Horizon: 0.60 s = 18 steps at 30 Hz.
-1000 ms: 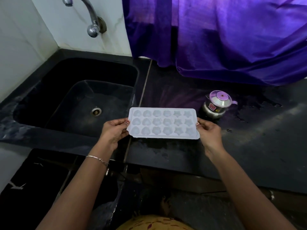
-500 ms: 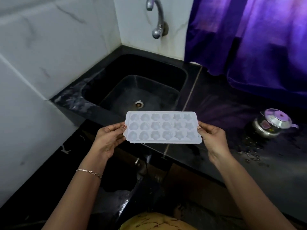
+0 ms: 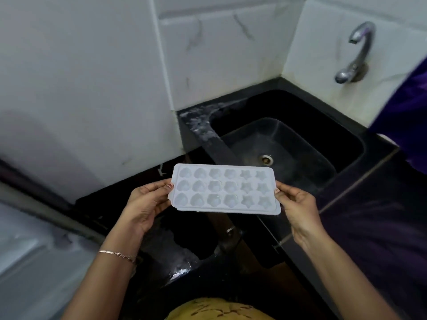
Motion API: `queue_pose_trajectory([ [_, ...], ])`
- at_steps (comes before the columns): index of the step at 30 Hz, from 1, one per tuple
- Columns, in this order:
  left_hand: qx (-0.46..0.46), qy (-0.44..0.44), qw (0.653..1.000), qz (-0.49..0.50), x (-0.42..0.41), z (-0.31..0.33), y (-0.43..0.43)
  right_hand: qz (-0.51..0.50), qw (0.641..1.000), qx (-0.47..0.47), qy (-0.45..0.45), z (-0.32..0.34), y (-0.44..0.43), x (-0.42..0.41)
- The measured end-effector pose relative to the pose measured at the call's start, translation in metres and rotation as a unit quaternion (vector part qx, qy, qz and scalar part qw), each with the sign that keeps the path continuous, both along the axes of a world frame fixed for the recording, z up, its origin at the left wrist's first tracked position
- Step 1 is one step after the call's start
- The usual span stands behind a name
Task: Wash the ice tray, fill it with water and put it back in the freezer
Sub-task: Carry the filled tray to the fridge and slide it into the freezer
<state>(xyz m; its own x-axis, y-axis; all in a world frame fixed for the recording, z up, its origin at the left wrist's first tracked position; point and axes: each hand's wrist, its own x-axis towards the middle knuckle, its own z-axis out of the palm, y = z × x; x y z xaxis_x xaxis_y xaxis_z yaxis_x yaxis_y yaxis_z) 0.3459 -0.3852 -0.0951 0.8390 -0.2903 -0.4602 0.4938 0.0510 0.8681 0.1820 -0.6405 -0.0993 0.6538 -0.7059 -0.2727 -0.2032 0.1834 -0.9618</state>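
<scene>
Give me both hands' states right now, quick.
Left hand: holding the ice tray by its left short end.
Right hand: holding the same tray by its right short end.

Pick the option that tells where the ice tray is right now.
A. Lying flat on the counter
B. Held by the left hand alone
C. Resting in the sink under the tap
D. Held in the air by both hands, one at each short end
D: the left hand and the right hand each grip a short end of the ice tray, which is held roughly level with its cavities up, in front of the sink, not in it.
</scene>
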Motion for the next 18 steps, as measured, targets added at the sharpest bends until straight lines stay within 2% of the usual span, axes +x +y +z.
queue_pose_trajectory([
  [10, -0.005, 0.011, 0.977, 0.214, -0.074, -0.005, 0.079, 0.230, 0.973, 0.028, 0.015, 0.007, 0.032, 0.047],
  [18, -0.014, 0.024, 0.918, 0.396, -0.148, -0.004, 0.152, 0.382, 0.924, 0.030, 0.019, 0.008, 0.103, 0.072],
])
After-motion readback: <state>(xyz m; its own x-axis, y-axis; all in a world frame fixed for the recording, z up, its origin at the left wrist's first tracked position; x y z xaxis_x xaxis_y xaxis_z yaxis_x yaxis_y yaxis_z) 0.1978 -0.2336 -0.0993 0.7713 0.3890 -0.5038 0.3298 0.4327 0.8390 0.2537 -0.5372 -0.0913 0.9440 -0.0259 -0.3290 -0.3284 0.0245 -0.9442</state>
